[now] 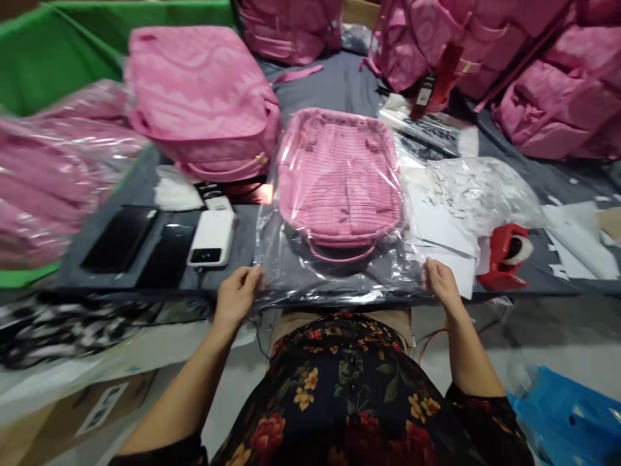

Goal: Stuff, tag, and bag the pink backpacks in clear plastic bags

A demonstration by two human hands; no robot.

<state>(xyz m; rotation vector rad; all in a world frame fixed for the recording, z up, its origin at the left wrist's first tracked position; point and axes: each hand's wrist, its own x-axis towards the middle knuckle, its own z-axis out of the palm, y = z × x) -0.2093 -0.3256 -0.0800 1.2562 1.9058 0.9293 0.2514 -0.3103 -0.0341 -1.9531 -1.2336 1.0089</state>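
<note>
Pink backpack (pixel 342 188) lies flat at the near edge of the table (pixel 330 81), inside a clear plastic bag (pixel 339 285). Shape: rounded rect., soft padded rim, front panel w/ fine horiz. ribbing; thin handle loop (pixel 343 259) toward wearer. Bag film = thin, glossy, wrinkled, w/ bright streaks; its loose end spreads along the table edge.

L hand (pixel 237 294): thumb + fingers pinched shut on bag's near L corner. R hand (pixel 441 281): same pinch, near R corner.

Table has dark grey cloth, matte, creased. L side: white power bank (pixel 213 236) w/ lit display, 2 glossy black phones (pixel 120 239), puffy pink-patterned pack (pixel 198 84). R side: crumpled clear plastic (pixel 499 194), white paper (pixel 439 223), red tape dispenser (pixel 504 255).

Bkgd: more pink packs (pixel 553 97); green sheet (pixel 29 65) far L. Pale floor (pixel 557 323), cardboard box (pixel 58 414) lower L, shiny blue plastic (pixel 567 414) lower R.
</note>
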